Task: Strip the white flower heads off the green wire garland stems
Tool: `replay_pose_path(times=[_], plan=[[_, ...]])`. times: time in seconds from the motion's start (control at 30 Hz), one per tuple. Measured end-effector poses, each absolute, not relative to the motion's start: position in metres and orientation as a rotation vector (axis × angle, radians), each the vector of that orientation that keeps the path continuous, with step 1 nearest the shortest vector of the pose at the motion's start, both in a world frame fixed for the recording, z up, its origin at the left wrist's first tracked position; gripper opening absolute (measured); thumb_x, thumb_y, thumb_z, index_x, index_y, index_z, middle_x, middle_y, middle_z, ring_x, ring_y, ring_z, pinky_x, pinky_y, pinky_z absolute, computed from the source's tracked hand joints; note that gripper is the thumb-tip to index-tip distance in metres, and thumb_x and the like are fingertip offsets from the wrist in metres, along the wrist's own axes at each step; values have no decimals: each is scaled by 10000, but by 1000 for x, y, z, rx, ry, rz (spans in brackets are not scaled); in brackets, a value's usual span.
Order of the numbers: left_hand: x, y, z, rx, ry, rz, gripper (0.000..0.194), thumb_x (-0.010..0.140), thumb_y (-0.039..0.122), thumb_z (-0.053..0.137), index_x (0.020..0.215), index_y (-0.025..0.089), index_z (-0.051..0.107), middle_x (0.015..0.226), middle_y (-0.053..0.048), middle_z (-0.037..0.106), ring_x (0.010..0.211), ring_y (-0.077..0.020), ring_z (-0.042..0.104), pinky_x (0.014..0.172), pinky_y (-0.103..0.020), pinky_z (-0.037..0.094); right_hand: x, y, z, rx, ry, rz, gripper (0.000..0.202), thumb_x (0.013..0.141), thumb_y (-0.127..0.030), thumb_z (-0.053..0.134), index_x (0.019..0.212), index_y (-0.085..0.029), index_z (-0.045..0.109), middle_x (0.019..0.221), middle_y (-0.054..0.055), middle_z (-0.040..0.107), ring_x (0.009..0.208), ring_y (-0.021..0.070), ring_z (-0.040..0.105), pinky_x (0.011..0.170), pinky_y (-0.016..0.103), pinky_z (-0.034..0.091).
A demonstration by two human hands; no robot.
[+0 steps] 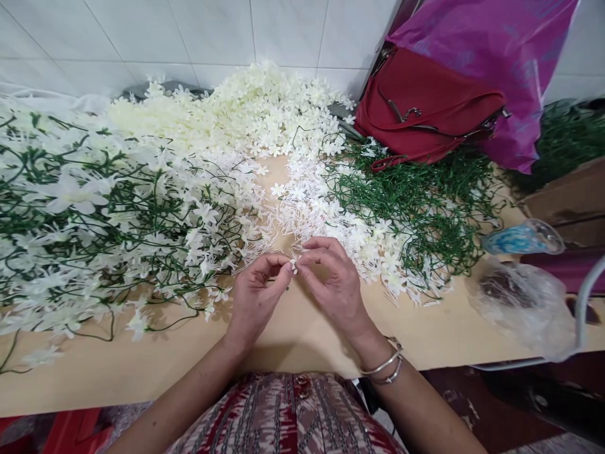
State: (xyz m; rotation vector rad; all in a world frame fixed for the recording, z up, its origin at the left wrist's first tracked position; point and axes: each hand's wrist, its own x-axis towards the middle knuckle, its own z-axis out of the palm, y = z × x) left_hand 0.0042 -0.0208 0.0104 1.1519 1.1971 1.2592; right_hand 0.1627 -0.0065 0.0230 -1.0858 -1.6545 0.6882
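Observation:
Close together over the front of the table [312, 340], my two hands meet at a small white flower piece [293, 266]. My left hand [262, 293] pinches it from the left between thumb and forefinger, and a bit of green shows just below. From the right, my right hand [333, 284] has its thumb and forefinger closed on the same piece. Beyond the fingers lie loose white petals and thin white stamens [307, 214]. Green stems [406, 195] are heaped to the right, and white flowers on green stems [127, 214] are piled to the left.
Pale cream flowers [236, 107] are heaped against the tiled wall. A red handbag [425, 101] and a purple plastic bag [510, 63] stand at the back right. Nearer on the right are a blue-patterned cup [522, 238] and a clear plastic bag [524, 302].

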Motion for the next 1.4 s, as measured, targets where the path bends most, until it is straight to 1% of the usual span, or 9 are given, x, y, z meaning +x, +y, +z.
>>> replay_pose_path(times=[0.07, 0.17, 0.3, 0.4, 0.6, 0.77, 1.03, 1.27, 1.4], plan=[[5, -21, 10, 1119, 1205, 1268, 134, 924, 301, 736, 895, 171, 730, 808, -13, 735, 737, -131, 650, 724, -236, 526, 162, -6, 21, -1068, -1708, 569, 173, 959, -88, 669, 988, -251, 720, 1144, 77, 655, 1073, 210, 667, 899, 395, 587], [5, -21, 10, 1125, 1212, 1284, 134, 913, 304, 752, 902, 170, 753, 803, -17, 747, 732, -129, 642, 697, -227, 520, 161, -6, 18, -1026, -1771, 465, 192, 973, -91, 664, 1055, -252, 727, 1127, 85, 683, 1058, 216, 678, 872, 412, 610], [5, -22, 12, 1168, 1208, 1303, 128, 930, 298, 736, 955, 179, 776, 855, -24, 772, 771, -131, 654, 728, -227, 532, 161, -5, 18, -1028, -1801, 410, 175, 961, -97, 687, 1049, -241, 733, 1074, 81, 735, 1031, 225, 693, 893, 443, 611], [5, -23, 13, 1192, 1227, 1290, 140, 941, 303, 723, 971, 180, 783, 872, -32, 780, 783, -139, 664, 727, -233, 537, 162, -5, 19, -1039, -1778, 438, 161, 955, -93, 692, 1023, -230, 743, 1061, 83, 755, 1021, 223, 701, 901, 438, 608], [5, -22, 14, 1165, 1271, 1286, 163, 918, 331, 743, 926, 171, 777, 850, -39, 774, 770, -152, 658, 692, -242, 532, 161, -5, 20, -1048, -1730, 554, 154, 938, -103, 713, 981, -244, 758, 1071, 63, 772, 1028, 212, 729, 907, 412, 615], [5, -22, 13, 1158, 1260, 1274, 166, 926, 328, 732, 922, 166, 766, 853, -38, 764, 771, -147, 645, 707, -239, 523, 159, -6, 22, -1055, -1736, 541, 144, 935, -93, 703, 955, -228, 751, 1049, 70, 779, 999, 209, 734, 893, 408, 619], [5, -22, 11, 1172, 1265, 1272, 169, 939, 336, 723, 899, 172, 745, 831, -30, 739, 763, -148, 632, 721, -244, 513, 158, -8, 22, -1081, -1696, 625, 145, 933, -104, 700, 950, -239, 750, 1072, 66, 784, 1016, 210, 750, 910, 419, 625], [5, -21, 14, 1147, 1274, 1284, 209, 915, 380, 748, 889, 174, 768, 829, -38, 762, 758, -157, 654, 706, -250, 537, 158, -8, 22, -1082, -1697, 636, 159, 943, -111, 692, 967, -252, 762, 1079, 64, 792, 1027, 214, 754, 908, 427, 636], [5, -20, 14, 1138, 1272, 1274, 198, 900, 370, 761, 895, 173, 775, 833, -38, 771, 754, -156, 663, 705, -249, 541, 158, -8, 21, -1059, -1696, 624, 162, 939, -96, 695, 964, -243, 759, 1077, 72, 791, 1015, 207, 753, 901, 422, 637]])
